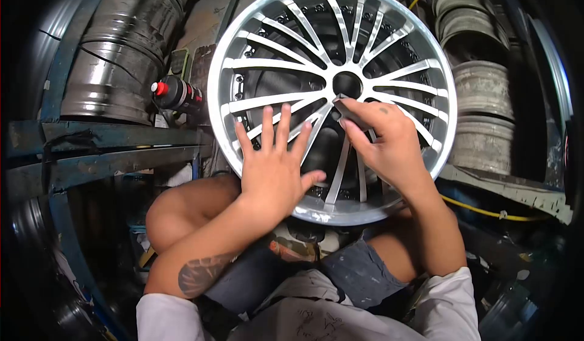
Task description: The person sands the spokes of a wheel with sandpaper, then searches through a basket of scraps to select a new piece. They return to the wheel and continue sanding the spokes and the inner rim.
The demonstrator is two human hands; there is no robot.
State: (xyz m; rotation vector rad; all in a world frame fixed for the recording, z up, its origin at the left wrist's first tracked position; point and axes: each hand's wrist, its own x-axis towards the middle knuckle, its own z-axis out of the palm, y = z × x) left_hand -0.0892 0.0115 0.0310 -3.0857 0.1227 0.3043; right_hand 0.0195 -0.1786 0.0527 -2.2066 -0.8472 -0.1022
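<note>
A silver multi-spoke car wheel rim (348, 67) lies face up and tilted in front of me, over my lap. My left hand (272, 158) is open with fingers spread, resting on the spokes at the lower left. My right hand (386, 137) pinches a small dark grey piece (355, 113) that looks like folded sandpaper. It presses on a spoke root just below the round centre hole. Part of the piece is hidden by my fingers. Dark gaps show between the spokes, with small bolts around the inside edge.
A black bottle with a red cap (177, 91) stands left of the rim. Large metal barrels (121, 55) are stacked at the left behind a blue metal frame (109, 135). More wheel barrels (483, 91) are stacked at the right. A yellow hose (486, 211) runs along the right side.
</note>
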